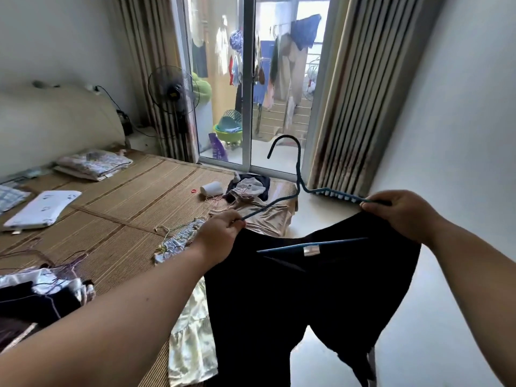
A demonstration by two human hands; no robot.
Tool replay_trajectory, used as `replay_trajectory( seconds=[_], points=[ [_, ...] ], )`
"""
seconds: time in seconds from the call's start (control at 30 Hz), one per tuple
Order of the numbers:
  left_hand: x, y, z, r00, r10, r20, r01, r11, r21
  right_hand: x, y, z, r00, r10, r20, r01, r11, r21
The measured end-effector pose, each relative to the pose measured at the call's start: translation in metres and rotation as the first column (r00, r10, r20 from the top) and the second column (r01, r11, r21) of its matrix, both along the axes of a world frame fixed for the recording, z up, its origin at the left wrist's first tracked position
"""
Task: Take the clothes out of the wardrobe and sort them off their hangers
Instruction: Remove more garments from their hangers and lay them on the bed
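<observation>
Just beside the bed (111, 208), the left hand (223, 233) and right hand (402, 213) each pinch one end of the blue hanger (300, 174) together with the black garment (307, 297).

A home bedroom: a bed (117, 191) with a woven mat and padded headboard (55, 127) at nine o'clock, a standing fan (173, 90) at eleven, and curtains (343, 107) flanking a sliding glass door (248, 79) at twelve, with laundry (290, 68) drying beyond.
</observation>
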State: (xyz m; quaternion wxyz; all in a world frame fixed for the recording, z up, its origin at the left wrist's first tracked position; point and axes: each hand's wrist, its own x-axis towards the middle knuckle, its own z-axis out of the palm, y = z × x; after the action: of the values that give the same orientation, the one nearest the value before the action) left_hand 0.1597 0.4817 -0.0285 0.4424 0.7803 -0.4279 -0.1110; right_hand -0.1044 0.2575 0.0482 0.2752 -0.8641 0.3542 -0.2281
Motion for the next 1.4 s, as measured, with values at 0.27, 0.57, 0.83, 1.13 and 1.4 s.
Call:
replay_trajectory(
  seconds=[0.27, 0.57, 0.83, 1.13, 1.4],
  points=[
    [0.027, -0.062, -0.053, 0.988, -0.023, -0.154, 0.033, 0.998, 0.058, 0.068, -0.074, -0.020, 0.987, -0.107, -0.122, 0.087, 0.984, -0.157],
    [0.153, -0.163, -0.119, 0.958, 0.182, -0.220, -0.142, 0.972, 0.187, 0.259, -0.195, -0.098, 0.973, -0.105, -0.206, 0.058, 0.973, -0.222],
    [0.278, -0.187, -0.147, 0.881, 0.431, -0.196, -0.358, 0.877, 0.321, 0.436, -0.254, -0.145, 0.957, 0.098, -0.274, -0.127, 0.988, -0.090],
    [0.368, -0.188, -0.202, 0.707, 0.704, -0.065, -0.580, 0.629, 0.518, 0.619, -0.279, -0.236, 0.723, 0.465, -0.511, -0.513, 0.857, 0.055],
    [0.455, -0.253, -0.294, 0.547, 0.837, 0.026, -0.649, 0.404, 0.644, 0.752, -0.342, -0.352, 0.446, 0.655, -0.609, -0.723, 0.665, 0.186]
  ],
)
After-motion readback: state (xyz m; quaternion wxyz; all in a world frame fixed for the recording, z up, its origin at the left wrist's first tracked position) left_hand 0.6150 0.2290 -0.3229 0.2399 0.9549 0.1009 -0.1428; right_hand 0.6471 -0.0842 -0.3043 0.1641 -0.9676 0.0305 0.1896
